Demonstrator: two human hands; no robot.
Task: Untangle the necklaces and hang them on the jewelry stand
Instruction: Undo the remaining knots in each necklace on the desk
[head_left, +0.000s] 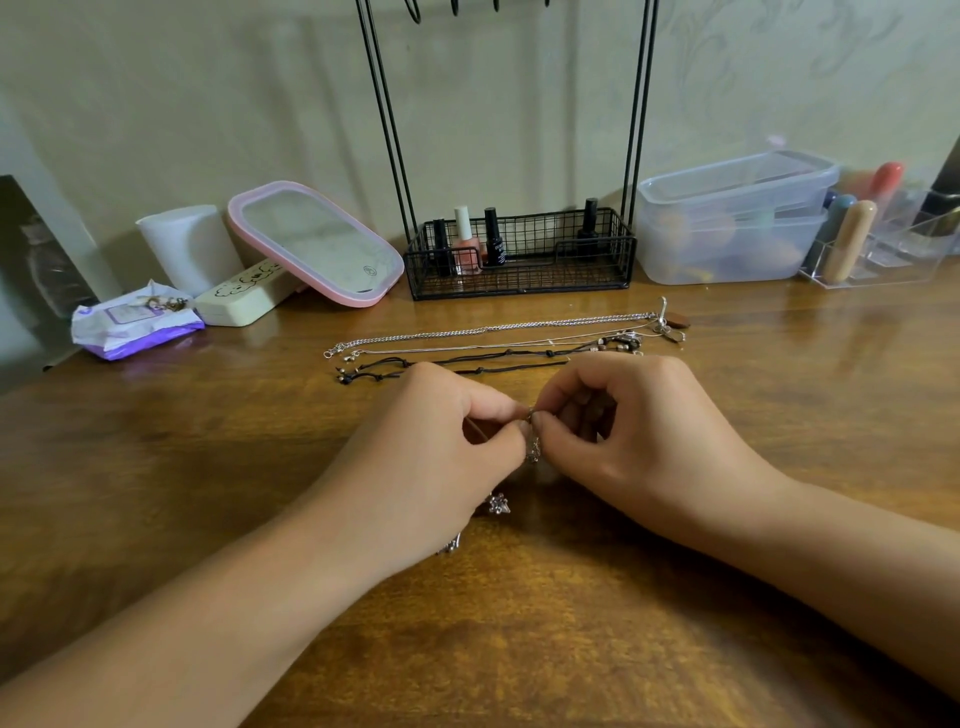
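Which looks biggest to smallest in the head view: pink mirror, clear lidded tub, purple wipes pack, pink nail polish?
1. clear lidded tub
2. pink mirror
3. purple wipes pack
4. pink nail polish
All stand similarly far back, so the order seems dependable.

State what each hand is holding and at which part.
Both the left hand and the right hand pinch a small silver necklace between thumb and fingertips, where the two hands meet; which part of it cannot be told.

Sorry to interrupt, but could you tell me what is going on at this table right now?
A person is working on a silver necklace: the left hand and right hand both pinch it just above the wooden table. Several other necklaces lie stretched out in rows in front of the black jewelry stand, not yet hung.
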